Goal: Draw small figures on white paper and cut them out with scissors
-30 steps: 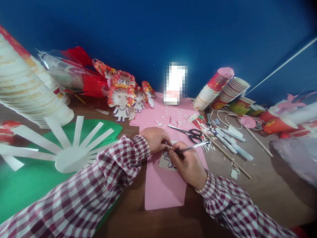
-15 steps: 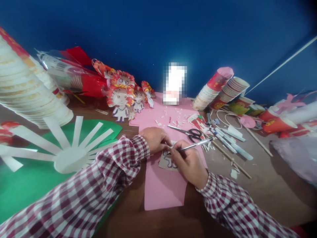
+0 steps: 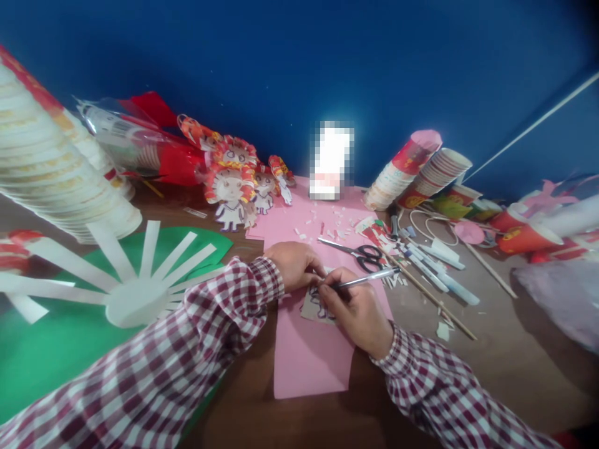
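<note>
Right hand (image 3: 358, 312) is pinching a pen (image 3: 367, 278), fingers closed; left hand (image 3: 294, 265) is curling, hold unclear — both meeting over the drawn-on card (image 3: 309, 310), lying on pink paper (image 3: 311, 368). Probably inking — next stroke's needing steady card.

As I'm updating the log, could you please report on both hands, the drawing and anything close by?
Right hand holding pen. Left hand by top of drawing. Drawing on pink paper, partly hidden by hands. Scissors lying just beyond right hand.
</note>
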### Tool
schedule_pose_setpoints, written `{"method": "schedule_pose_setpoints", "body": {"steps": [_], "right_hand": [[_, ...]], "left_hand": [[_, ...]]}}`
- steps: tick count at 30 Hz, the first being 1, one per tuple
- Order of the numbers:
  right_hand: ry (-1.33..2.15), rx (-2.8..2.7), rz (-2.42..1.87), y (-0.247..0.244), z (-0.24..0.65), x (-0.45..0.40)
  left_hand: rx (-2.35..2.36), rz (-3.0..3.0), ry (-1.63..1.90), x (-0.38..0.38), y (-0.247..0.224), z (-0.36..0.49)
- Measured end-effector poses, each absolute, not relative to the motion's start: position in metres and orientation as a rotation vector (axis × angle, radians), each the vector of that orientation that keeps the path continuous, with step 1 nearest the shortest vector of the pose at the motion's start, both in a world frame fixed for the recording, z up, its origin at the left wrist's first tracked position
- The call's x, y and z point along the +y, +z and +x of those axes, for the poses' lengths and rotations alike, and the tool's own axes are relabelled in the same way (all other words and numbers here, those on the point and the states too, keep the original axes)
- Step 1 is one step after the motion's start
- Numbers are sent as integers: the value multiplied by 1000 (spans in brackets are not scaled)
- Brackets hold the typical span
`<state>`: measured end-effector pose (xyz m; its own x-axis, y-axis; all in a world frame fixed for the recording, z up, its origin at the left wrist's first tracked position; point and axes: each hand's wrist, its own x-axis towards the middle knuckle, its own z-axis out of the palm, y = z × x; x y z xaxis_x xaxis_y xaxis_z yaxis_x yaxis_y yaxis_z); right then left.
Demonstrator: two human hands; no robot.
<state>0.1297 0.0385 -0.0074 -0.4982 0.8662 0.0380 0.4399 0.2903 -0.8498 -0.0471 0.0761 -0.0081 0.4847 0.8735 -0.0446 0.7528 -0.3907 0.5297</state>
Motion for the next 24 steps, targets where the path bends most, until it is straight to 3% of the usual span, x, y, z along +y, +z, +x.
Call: {"method": "schedule_pose_setpoints", "body": {"steps": [24], "right_hand": [[1106, -2086, -1194, -11, 128, 38]], "left_hand": [[1355, 2226, 326, 76, -7, -47]]}}
